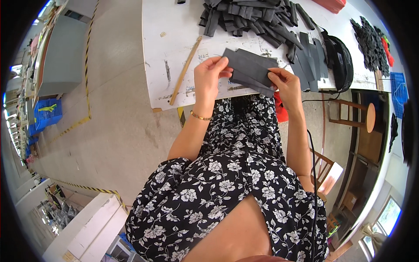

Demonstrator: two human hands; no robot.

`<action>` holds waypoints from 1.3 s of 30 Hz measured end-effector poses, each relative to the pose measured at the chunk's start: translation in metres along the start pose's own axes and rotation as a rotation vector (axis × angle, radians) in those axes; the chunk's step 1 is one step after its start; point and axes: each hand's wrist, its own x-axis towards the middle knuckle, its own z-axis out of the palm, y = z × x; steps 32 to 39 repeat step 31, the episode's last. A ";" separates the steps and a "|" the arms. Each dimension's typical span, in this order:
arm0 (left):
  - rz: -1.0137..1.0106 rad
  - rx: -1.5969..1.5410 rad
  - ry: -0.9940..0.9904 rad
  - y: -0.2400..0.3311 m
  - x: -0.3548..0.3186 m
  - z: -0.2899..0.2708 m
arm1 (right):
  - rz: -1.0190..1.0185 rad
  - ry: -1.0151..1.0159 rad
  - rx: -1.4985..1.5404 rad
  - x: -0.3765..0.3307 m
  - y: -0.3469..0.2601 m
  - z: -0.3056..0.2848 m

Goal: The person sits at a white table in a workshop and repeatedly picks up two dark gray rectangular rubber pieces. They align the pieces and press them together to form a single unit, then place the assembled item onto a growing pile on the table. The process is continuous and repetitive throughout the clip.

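Note:
Over the front edge of the white table, a dark grey fabric strip point(251, 69) is stretched between my two hands. My left hand point(210, 74) pinches its left end between thumb and fingers. At the right end, my right hand point(284, 84) grips it with the thumb on top. More flat grey pieces show behind and below this strip; whether they are in my fingers or lying on the table, I cannot tell. Farther back is a heap of rolled or folded dark grey strips point(253, 17). Several flat grey pieces point(307, 61) lie to the right of my hands.
A wooden stick point(185, 70) lies on the white table point(157, 43) at left. A black bag point(340, 61) stands at right, with a cable trailing from it. Another dark heap point(370, 46) sits farther right. Wooden chairs point(353, 115) are beside me, and a blue crate point(47, 113) stands left.

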 end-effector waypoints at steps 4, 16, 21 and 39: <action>-0.022 0.186 -0.074 -0.030 0.002 0.000 | -0.045 0.116 -0.055 0.011 0.030 -0.018; 0.283 0.469 0.061 -0.028 0.032 -0.005 | -0.214 0.249 -0.303 0.047 0.046 -0.005; 0.729 0.484 -0.124 0.100 -0.042 0.025 | -0.234 0.229 -0.366 0.045 0.049 -0.010; 1.314 1.315 -0.931 0.221 -0.178 0.084 | -0.404 0.354 -0.417 0.014 0.017 -0.001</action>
